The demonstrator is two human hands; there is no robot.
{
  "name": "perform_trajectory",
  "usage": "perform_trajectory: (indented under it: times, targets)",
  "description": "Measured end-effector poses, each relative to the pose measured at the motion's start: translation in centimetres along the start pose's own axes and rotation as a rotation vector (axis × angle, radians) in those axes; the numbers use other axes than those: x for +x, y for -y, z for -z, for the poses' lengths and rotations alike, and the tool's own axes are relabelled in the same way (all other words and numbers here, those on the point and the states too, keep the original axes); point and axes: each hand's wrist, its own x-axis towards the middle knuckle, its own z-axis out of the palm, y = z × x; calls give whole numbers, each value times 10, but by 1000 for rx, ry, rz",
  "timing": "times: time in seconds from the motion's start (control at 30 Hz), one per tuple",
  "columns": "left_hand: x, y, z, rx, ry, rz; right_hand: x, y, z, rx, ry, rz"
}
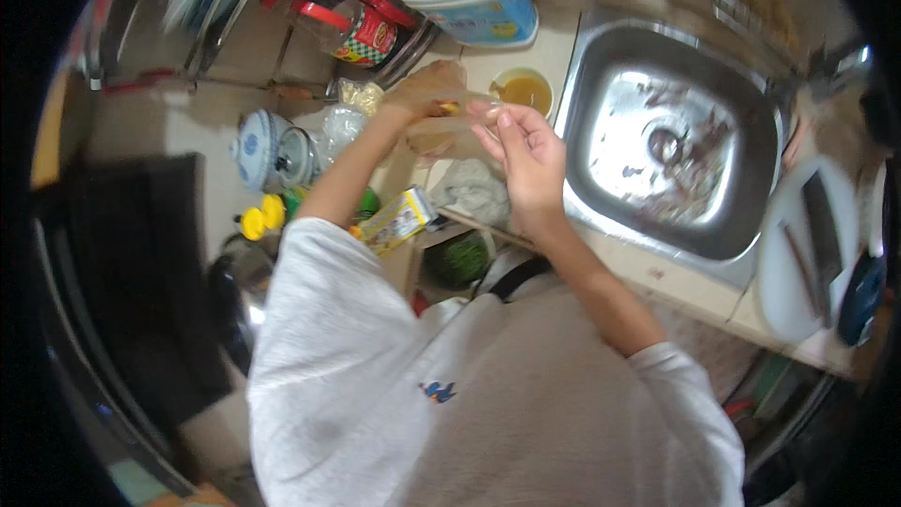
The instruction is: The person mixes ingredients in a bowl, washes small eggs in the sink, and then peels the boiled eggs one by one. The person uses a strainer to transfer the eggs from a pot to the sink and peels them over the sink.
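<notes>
My left hand (433,95) is blurred, with thin clear plastic (461,109) over or beside it; whether this is a glove or a bag I cannot tell. Something small and orange-yellow shows at its fingers. My right hand (526,148) pinches the plastic's other end between thumb and fingers. Just beyond the hands, a bowl of yellow-brown liquid (526,91) stands on the tiled counter, close to the steel sink (581,120). A crumpled pale cloth (473,190) lies below my hands at the counter's edge.
Dark scraps lie in the sink. At right, a knife (822,225) rests on a white cutting board (771,282). A white-blue jug (486,14) and red-capped bottles (366,35) stand behind. At left are a lidded blue-white pot (257,148), plastic bags (343,130) and a yellow box (401,222).
</notes>
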Motion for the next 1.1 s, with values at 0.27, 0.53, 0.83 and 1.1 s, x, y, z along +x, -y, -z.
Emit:
perform_trajectory:
  times: [0.27, 0.53, 0.83, 1.1]
  targets:
    - [-38, 25, 19, -230, -100, -372, 11, 27, -8, -287, 14, 81]
    - [-62, -3, 20, -165, -73, -114, 12, 24, -7, -532, 179, 20]
    - [-86, 66, 77, -531, 172, -146, 92, 26, -8, -596, 338, 143]
    - [-103, 103, 66, -743, -180, 30, 56, -60, -19, -1053, 648, 52]
